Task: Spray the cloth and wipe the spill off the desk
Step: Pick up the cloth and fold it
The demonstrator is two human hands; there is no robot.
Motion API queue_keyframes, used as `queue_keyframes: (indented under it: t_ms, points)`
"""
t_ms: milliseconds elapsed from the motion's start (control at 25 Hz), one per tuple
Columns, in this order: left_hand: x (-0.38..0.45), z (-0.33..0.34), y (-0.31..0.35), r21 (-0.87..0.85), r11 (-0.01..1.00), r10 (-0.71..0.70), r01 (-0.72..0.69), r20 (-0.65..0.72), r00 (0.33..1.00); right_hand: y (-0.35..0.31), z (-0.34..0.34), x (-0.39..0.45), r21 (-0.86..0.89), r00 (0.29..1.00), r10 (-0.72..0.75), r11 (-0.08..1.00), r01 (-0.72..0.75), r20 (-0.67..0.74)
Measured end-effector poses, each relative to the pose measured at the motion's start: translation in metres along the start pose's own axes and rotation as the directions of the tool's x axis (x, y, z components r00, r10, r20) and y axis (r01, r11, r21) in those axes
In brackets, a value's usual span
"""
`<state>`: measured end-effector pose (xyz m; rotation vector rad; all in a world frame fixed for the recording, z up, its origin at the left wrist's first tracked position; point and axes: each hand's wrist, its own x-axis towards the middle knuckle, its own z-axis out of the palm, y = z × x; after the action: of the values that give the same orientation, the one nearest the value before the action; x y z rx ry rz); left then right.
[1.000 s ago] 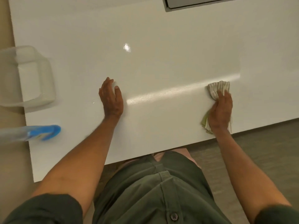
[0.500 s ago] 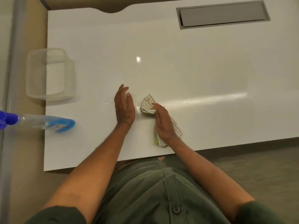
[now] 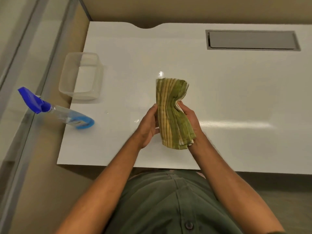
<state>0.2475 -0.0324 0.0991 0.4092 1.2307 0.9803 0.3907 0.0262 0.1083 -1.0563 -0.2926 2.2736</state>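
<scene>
A folded green and yellow striped cloth [image 3: 172, 112] is held up above the white desk [image 3: 219, 92], between both hands. My right hand [image 3: 190, 119] grips its right edge from behind. My left hand [image 3: 149, 125] rests against its left edge, fingers around it. A clear spray bottle [image 3: 67, 114] with a blue trigger head and blue base stands at the desk's left edge, well left of my hands. No spill is visible on the desk.
A clear plastic container [image 3: 81, 76] sits at the desk's left side, behind the bottle. A grey cable hatch [image 3: 252, 40] lies flush at the back right. A glass partition [image 3: 25, 81] runs along the left. The desk's front edge is near my body.
My right hand swept the cloth leftward across the desk to my left hand, then both hands lifted it off the surface. The camera tilted back, showing more of the desk.
</scene>
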Motion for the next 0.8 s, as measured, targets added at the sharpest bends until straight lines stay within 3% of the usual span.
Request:
queue_keyframes:
  t_ms: [80, 200, 280, 360, 480, 680, 800]
  points:
    - [-0.006, 0.013, 0.001, -0.064, 0.998, 0.024, -0.023, 0.014, 1.0, -0.015, -0.003, -0.011, -0.025, 0.999, 0.033, 0.999, -0.032, 0.029]
    - [-0.012, 0.029, 0.009, 0.038, 0.995, 0.089, -0.088, -0.032, 0.996, -0.036, -0.007, -0.023, -0.053, 0.995, -0.103, 0.993, 0.102, -0.009]
    - [-0.018, 0.036, 0.015, 0.138, 0.982, 0.146, -0.132, -0.097, 0.985, -0.046, -0.01, -0.036, -0.062, 0.987, -0.146, 0.987, 0.15, 0.066]
    - [-0.024, 0.043, 0.02, 0.167, 0.971, 0.196, -0.172, -0.136, 0.971, -0.047, -0.019, -0.047, -0.182, 0.98, -0.125, 0.971, 0.153, 0.156]
    - [-0.032, 0.051, 0.022, 0.124, 0.971, 0.223, -0.204, -0.162, 0.961, -0.05, -0.04, -0.056, -0.509, 0.959, -0.227, 0.813, 0.283, 0.172]
    - [-0.042, 0.058, 0.02, -0.051, 0.984, 0.164, -0.172, -0.131, 0.978, -0.07, -0.05, -0.061, -0.525, 0.933, -0.187, 0.784, 0.331, 0.308]
    - [-0.045, 0.063, 0.018, -0.12, 0.969, 0.197, -0.214, -0.136, 0.971, -0.08, -0.047, -0.064, -0.549, 0.922, -0.17, 0.76, 0.348, 0.348]
